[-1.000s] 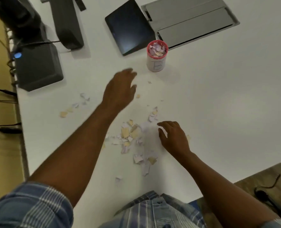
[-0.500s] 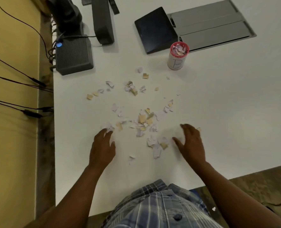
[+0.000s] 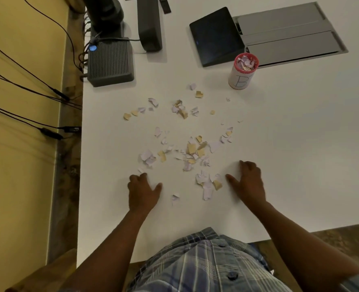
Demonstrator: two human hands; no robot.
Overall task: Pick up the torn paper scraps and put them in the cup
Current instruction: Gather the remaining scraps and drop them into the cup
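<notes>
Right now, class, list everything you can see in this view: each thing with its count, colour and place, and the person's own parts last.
Table: one, white, fills the middle.
Scraps: many, white, lilac and tan, scattered mid-table.
Cup: one, white with red rim, marked B, scraps inside, far right of the scraps.
Tablet: one, black, behind the cup.
Panel: one, grey, set in the table, far right.
Box: one, dark grey, ribbed, far left.
Cables: several, black, along the yellow wall.
Shirt: one, blue plaid, bottom.
Hands: left and right, open, palms down either side of the nearest scraps.
</notes>
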